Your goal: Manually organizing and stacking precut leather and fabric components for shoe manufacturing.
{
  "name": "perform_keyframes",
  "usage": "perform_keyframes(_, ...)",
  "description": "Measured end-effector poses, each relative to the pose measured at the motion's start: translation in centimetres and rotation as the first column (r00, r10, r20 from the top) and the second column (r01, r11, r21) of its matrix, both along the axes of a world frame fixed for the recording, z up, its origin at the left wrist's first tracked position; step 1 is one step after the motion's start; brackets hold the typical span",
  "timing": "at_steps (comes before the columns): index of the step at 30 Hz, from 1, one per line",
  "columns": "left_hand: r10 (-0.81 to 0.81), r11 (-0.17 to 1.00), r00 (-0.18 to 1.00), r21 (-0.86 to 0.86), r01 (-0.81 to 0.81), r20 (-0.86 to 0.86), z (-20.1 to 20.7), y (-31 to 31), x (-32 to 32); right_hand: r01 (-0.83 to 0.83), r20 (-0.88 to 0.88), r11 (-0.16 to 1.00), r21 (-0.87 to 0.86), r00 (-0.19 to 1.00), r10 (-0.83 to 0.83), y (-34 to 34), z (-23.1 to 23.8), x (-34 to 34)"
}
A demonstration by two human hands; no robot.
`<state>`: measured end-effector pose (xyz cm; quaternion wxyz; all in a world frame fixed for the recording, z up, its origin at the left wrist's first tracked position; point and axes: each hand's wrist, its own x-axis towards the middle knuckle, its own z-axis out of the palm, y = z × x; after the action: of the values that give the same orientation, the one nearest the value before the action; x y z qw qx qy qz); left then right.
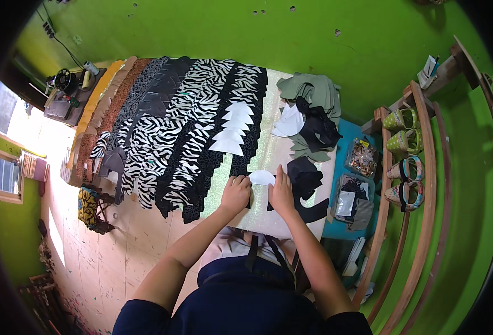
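Both hands, left hand and right hand, press flat on a white cut piece at the bench's near edge; long rows of cut pieces already overlap, black pieces wait alongside.

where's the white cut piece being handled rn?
Head view, just right of centre: the white cut piece lies on the table between the left hand and right hand, below the column of white pieces.

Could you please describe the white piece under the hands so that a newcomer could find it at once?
On the long worktable, rows of overlapped cut pieces run away from the person. The white piece lies nearest, between the left hand and right hand. Unlike the white stack beyond, it lies alone.
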<state>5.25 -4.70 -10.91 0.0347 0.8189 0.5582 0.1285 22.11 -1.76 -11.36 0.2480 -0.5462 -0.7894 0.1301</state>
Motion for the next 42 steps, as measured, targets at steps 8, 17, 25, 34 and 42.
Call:
perform_keyframes(8, 0.106, 0.992, 0.989, 0.057, -0.112, 0.105, 1.6, 1.2, 0.8, -0.032, -0.143, 0.95, -0.312, 0.99, -0.013, 1.4, 1.0, 0.5)
perform_keyframes(17, 0.166, 0.977, 0.867, -0.196, -0.08, 0.471, 3.0, 1.3, -4.5, -0.274, -0.532, 0.83, -0.486, 0.846, -0.033, 1.3, 2.4, -0.4)
perform_keyframes(25, 0.533, 0.835, 0.636, -0.467, -0.29, 0.559, 3.1, 3.7, -10.3, -0.062, -0.506, 0.89, -0.452, 0.839, -0.198, 3.7, -1.5, -6.7)
perform_keyframes(34, 0.402, 0.909, 0.743, -0.328, -0.255, 0.535, 0.6, 7.5, -13.3, 0.297, -0.09, 0.79, -0.536, 0.911, -0.404, 4.8, 0.3, -10.9)
perform_keyframes(42, 0.105, 0.989, 0.915, 0.06, -0.139, 0.39, 2.0, 7.5, -10.5, 0.407, -0.018, 0.906, -0.118, 0.911, -0.412, 2.6, 1.5, -10.3)
